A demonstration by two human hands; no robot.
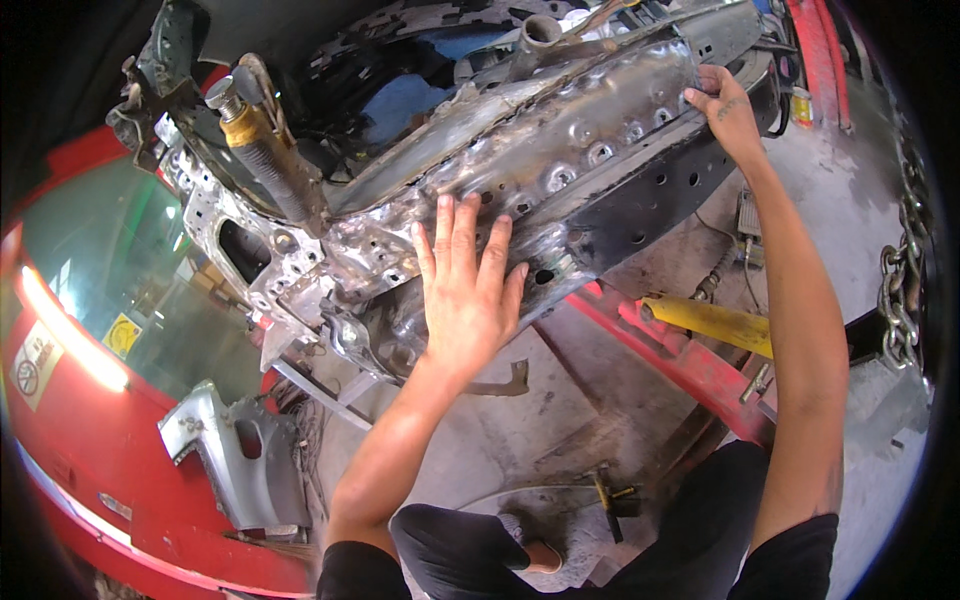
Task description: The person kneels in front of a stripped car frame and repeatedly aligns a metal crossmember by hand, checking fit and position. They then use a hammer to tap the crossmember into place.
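A bare-metal car body rail point(590, 110) with weld marks and several holes runs from the middle of the view to the upper right. My left hand point(468, 280) lies on it with the fingers spread, palm down, holding nothing. Farther up the rail, my right hand point(725, 112) grips the edge of the metal panel, thumb on the near face and fingers partly hidden behind it. Below the rail sits a black metal beam point(650, 190) with round holes. A hydraulic ram point(262, 160) with a yellow collar stands to the left of my left hand.
On the left is a red vehicle point(120, 480) with a windshield; a silver fender point(235, 455) rests near it. Red frame beams point(670, 350) and a yellow cylinder point(710, 325) lie below the rail. A chain point(900, 300) hangs at the right. A hammer point(607, 505) lies on the floor.
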